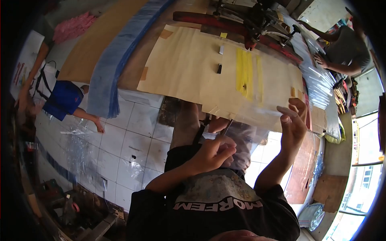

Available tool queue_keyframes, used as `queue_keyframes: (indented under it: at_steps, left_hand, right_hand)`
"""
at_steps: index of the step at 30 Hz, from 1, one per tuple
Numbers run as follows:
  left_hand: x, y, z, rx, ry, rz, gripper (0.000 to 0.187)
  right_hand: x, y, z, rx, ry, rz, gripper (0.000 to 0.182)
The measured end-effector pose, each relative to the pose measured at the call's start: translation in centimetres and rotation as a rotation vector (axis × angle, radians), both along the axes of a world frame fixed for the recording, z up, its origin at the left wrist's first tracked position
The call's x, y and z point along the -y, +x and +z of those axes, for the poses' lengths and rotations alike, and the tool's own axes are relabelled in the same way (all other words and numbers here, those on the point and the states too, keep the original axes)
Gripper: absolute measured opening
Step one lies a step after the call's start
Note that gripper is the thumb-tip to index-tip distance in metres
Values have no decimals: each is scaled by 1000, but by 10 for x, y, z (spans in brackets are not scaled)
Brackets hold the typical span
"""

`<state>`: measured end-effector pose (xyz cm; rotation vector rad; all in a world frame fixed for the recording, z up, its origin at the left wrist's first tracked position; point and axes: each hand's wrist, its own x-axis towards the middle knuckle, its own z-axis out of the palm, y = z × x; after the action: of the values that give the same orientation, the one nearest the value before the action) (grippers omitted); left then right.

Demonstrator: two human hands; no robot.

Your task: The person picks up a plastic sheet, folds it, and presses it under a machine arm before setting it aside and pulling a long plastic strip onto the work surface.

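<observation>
My left hand (217, 153) is closed in front of my lap, fingers curled round a thin, dark metal tool (228, 126) that points up towards the board's near edge. On the right, my right hand (294, 126) is raised with thumb and fingers pinched on a clear plastic sheet (259, 116). This see-through sheet stretches from there across the board's near edge towards the left hand. Beyond both hands lies the cream paper-covered board (185, 68), with yellow tape strips (244, 74) and two small blocks on it.
A red-armed machine (225, 23) stands across the board's far side. A long stack of bluish plastic film (105, 80) hangs off the left. One person (341, 50) works beside clear plastic sheets (315, 80); another in blue shorts (64, 99) is left, above the tiled floor (126, 160).
</observation>
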<state>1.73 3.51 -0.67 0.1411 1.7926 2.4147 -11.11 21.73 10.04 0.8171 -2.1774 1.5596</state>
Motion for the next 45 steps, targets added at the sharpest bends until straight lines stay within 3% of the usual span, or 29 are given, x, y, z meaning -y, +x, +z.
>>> queue_keyframes:
  at_steps: [2,4,6,7,9,10,13,16,18,22,29,31,34,37,42,45]
  left_hand:
    - [2,8,9,88,58,8,29]
    - [4,15,12,184,117,17,28]
    - [5,21,8,199,73,-10,29]
    - [5,24,5,201,74,-12,29]
    - [6,29,-6,376,193,-222,33]
    - [6,32,-16,377,194,-226,33]
    - [3,45,-42,521,247,-357,33]
    - [8,54,-44,567,421,-396,30]
    - [19,62,-33,321,287,-584,22]
    - [48,66,-18,145,179,-673,17]
    - [83,79,-9,86,498,-767,25]
    - [89,83,-12,7,936,-839,29]
    - [96,89,-5,-56,1043,-774,32]
    - [110,83,11,-243,891,-900,42]
    - [118,73,27,-313,782,-1048,38]
    - [121,68,30,-307,746,-1092,36]
  right_hand:
    - [-4,2,-3,-288,114,-16,21]
    - [-9,14,-4,-160,-154,324,26]
    - [-24,8,-21,5,-331,909,33]
    - [-31,8,-26,52,-294,1027,36]
    - [-32,11,-29,150,-240,1190,39]
    - [-34,17,-37,288,-283,1168,38]
    - [-33,26,-43,371,-73,814,36]
    - [-31,30,-59,577,-257,629,36]
    - [-30,25,-59,484,-240,561,38]
    - [-29,21,-44,336,-183,465,44]
    - [-4,23,-50,618,-323,541,31]
    - [10,27,-53,604,-315,584,30]
    - [30,43,-52,892,-395,697,29]
    - [37,48,-68,958,-466,773,30]
    - [45,63,-59,1128,-343,1022,32]
    - [47,69,-70,1189,-413,1012,31]
